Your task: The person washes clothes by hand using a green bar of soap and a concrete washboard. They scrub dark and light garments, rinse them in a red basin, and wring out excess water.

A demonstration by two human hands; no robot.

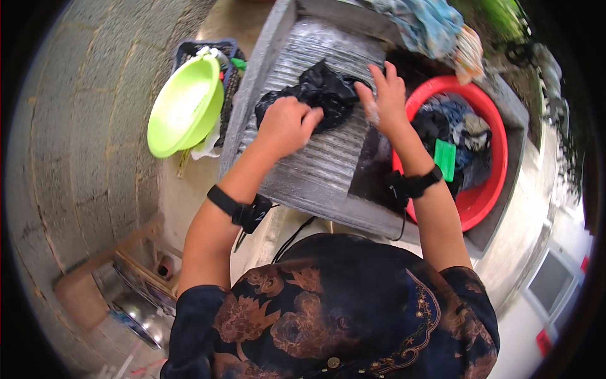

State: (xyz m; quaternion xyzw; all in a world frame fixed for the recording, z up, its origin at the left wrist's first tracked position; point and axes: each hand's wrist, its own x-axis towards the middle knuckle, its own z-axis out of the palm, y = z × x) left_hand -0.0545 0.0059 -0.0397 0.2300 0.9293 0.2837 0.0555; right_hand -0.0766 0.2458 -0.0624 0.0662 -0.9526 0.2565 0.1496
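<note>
A wet, crumpled black cloth point(326, 90) lies across the ridged washboard point(322, 166) of a grey stone wash sink point(246, 109). My left hand point(289, 125) is on the cloth's near left part, slightly blurred. Its fingers look curled, but whether they grip the fabric is hidden. At the cloth's right end is my right hand point(386, 97), fingers spread, with what looks like suds near the thumb. Beneath my right forearm, in the sink's deeper side, stands a red plastic basin point(497, 166). It contains wet dark and blue clothes point(450, 113) and a bright green bar point(445, 158), probably soap.
Light blue patterned cloth point(431, 28) hangs over the sink's far right rim. To the left, a lime-green basin point(184, 109) leans on a dark plastic crate point(229, 47) near a block wall point(94, 118). A metal bowl point(142, 315) and wooden frame point(147, 272) are at lower left.
</note>
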